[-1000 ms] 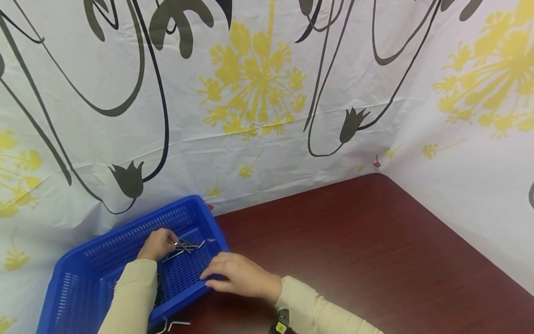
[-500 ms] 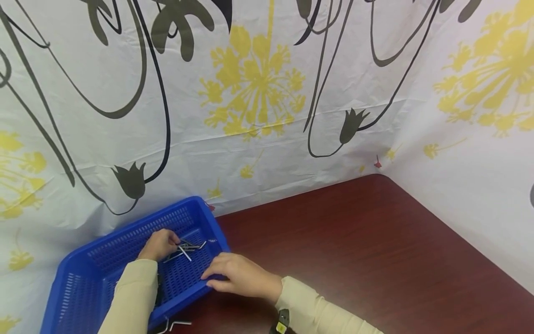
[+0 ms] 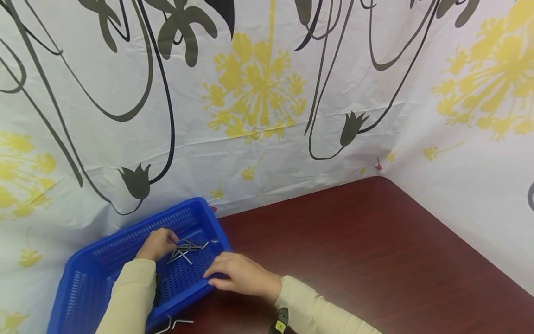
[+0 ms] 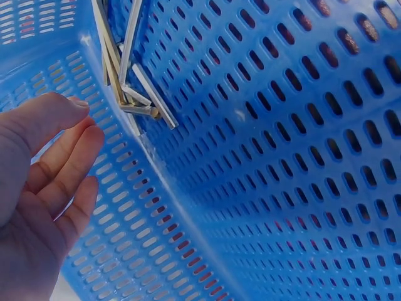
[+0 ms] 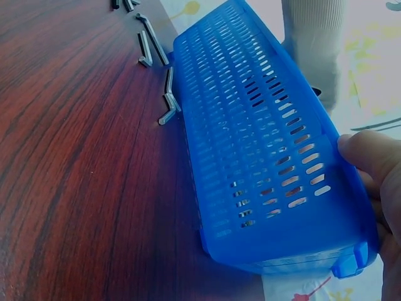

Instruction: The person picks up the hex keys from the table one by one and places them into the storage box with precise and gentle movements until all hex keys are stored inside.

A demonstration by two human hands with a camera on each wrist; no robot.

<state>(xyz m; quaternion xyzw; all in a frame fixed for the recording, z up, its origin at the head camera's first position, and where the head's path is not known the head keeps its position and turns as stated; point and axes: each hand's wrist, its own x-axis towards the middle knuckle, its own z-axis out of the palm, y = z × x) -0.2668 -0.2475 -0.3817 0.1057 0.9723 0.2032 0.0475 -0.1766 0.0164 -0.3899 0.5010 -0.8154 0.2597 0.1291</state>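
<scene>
The blue basket (image 3: 137, 234) stands at the table's left. Several metal hex keys (image 3: 189, 247) lie in a loose pile on its floor, near the far right corner. My left hand (image 3: 157, 244) is inside the basket just left of the pile. In the left wrist view the left hand (image 4: 47, 150) has its fingers loosely bent, with nothing between them, apart from the hex keys (image 4: 128, 88). My right hand (image 3: 242, 276) holds the basket's near right corner. In the right wrist view the right hand (image 5: 379, 169) has its thumb over the rim and fingers beneath.
More hex keys (image 5: 169, 97) lie on the dark red table (image 5: 94, 169) along the basket's near side. A patterned white cloth (image 3: 250, 167) hangs behind the table and along its right. A dark item in the basket is mostly hidden by the left sleeve (image 3: 131, 290).
A hex key by the left fingers has dropped onto the pile, and the fingers have come off it. The head view has shifted slightly. The right hand stays on the rim.
</scene>
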